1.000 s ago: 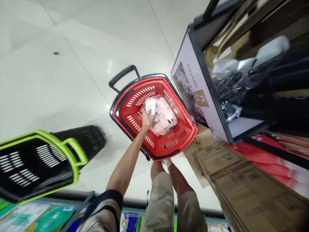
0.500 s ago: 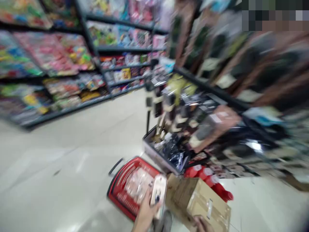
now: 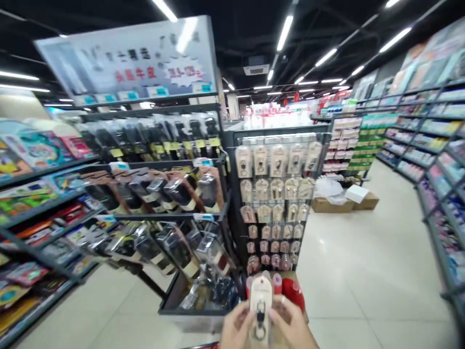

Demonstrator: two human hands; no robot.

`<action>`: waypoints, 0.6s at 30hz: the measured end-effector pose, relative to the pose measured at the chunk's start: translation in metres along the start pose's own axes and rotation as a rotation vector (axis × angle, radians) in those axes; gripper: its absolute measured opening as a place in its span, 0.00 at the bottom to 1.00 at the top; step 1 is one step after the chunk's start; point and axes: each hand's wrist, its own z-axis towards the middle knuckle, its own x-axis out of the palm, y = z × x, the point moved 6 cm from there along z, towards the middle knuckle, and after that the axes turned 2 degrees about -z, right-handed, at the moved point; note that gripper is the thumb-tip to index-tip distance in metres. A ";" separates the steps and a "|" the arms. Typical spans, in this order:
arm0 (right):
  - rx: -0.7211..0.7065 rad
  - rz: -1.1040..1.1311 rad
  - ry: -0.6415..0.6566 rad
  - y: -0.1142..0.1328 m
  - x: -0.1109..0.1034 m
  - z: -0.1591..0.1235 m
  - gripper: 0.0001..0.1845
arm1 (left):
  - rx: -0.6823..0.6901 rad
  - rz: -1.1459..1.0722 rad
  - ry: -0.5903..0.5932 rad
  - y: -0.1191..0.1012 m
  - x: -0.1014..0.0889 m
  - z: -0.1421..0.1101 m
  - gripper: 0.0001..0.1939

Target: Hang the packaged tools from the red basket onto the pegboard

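Note:
A keychain on a cream backing card (image 3: pixel 261 290) is held upright at the bottom centre of the head view. Its dark fob and metal ring show on the lower half of the card. My left hand (image 3: pixel 236 325) pinches the card's left edge with thumb and fingers. On the opposite edge, my right hand (image 3: pixel 290 324) grips it in the same way. Straight ahead stands a wire display rack (image 3: pixel 268 186) hung with several rows of similar carded packs. Red containers (image 3: pixel 293 292) stand low behind the card, partly covered by it and my right hand.
To the left stands a dark belt stand (image 3: pixel 224 213) with packaged belts and an open tray (image 3: pixel 198 310) at its base. Stocked shelves (image 3: pixel 432 160) line the right side. Cardboard boxes (image 3: pixel 332 204) sit on the aisle floor (image 3: pixel 348 271).
The view has swung up from the floor toward the racks. Earlier only my left hand held the carded keychain, with my right hand by a cardboard box; now both hands hold it.

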 end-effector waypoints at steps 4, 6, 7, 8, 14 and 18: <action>-0.132 0.008 0.022 0.086 -0.056 0.027 0.25 | 0.091 0.048 0.011 -0.062 0.059 0.035 0.24; -0.183 -0.001 0.027 0.125 -0.077 0.043 0.23 | 0.148 0.075 0.002 -0.092 0.078 0.048 0.22; -0.210 -0.004 0.027 0.143 -0.084 0.052 0.22 | 0.178 0.083 -0.003 -0.108 0.085 0.054 0.22; -0.241 -0.006 0.028 0.160 -0.090 0.061 0.22 | 0.209 0.091 -0.010 -0.124 0.090 0.060 0.22; -0.421 -0.049 0.063 0.249 -0.094 0.119 0.20 | 0.424 0.168 -0.061 -0.218 0.093 0.106 0.25; -0.505 -0.112 0.000 0.289 -0.089 0.145 0.20 | 0.503 0.212 -0.028 -0.259 0.089 0.135 0.27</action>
